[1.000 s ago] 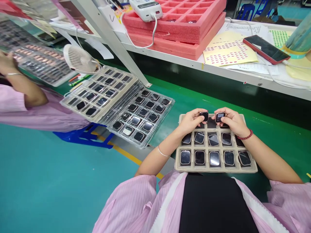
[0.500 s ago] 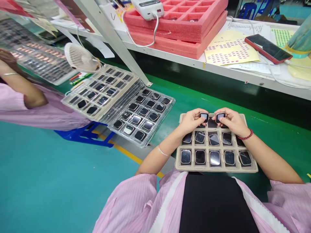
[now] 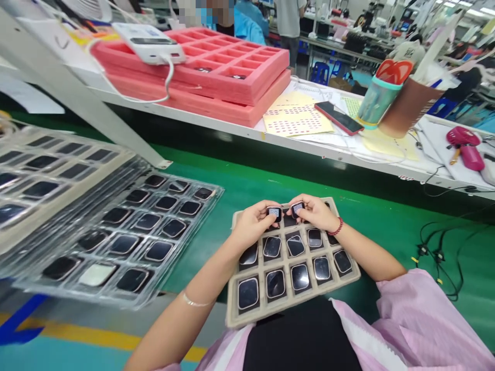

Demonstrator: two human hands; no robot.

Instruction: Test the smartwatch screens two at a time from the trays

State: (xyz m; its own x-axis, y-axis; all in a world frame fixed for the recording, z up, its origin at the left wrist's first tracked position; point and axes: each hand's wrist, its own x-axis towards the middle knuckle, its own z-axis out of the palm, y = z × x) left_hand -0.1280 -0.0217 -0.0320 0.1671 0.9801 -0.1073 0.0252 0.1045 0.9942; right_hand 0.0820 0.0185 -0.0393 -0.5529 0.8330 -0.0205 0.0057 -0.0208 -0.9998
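My left hand [image 3: 251, 225] pinches a square smartwatch body [image 3: 274, 212] between thumb and fingers, its lit screen showing a code-like pattern. A second watch body [image 3: 297, 208], also lit with such a pattern, is held by my right hand [image 3: 315, 212], the thumb over its lower part. Both hands are over the far row of a beige compartment tray [image 3: 253, 316]. In the nearer rows, watch bodies with dark screens, such as this one [image 3: 276, 284], sit one to a compartment. My hands and forearms cover part of the far row.
To the left are stacked clear trays [image 3: 154, 296] of watch bodies and another beige tray [image 3: 73, 188]. On the shelf stand red foam trays [image 3: 247, 93], a white device [image 3: 149, 44], a phone [image 3: 338, 117] and cups [image 3: 379, 98]. Black cables [image 3: 439, 252] lie at right.
The view has swung to the right, so the tray and hands appear further left and the cups and cables now show. Both hands still hold their lit watch bodies.
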